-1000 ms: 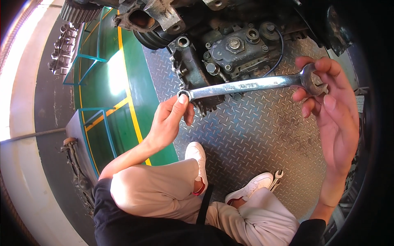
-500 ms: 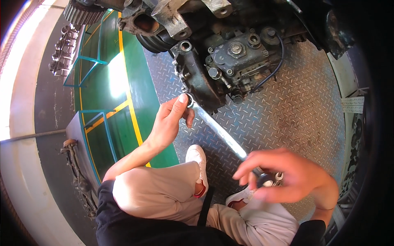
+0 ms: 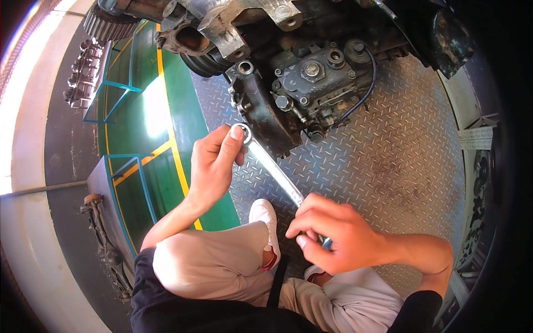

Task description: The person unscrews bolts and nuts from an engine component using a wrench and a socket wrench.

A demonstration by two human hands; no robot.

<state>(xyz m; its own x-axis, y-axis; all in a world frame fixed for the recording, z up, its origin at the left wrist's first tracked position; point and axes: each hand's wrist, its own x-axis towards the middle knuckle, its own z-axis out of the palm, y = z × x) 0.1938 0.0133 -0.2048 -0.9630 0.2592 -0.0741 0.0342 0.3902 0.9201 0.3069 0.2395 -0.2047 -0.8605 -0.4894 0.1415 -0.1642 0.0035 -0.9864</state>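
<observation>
Faint lettering on the shank of the ring-end wrench (image 3: pixel 275 171), near the right hand (image 3: pixel 341 236), is too small to read. The tool is slender, straight and brightly polished, slanting between both hands on the near side of the engine (image 3: pixel 319 80). The left hand (image 3: pixel 214 161) pinches its ring between thumb and fingers; the right hand curls around the opposite end, largely concealing it. Diamond-plate flooring (image 3: pixel 388 177) extends rightward of the wrench; its left edge meets the green floor (image 3: pixel 192 119).

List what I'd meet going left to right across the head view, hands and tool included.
Long worn metal part → left hand → silver wrench → right hand → white strip.
</observation>
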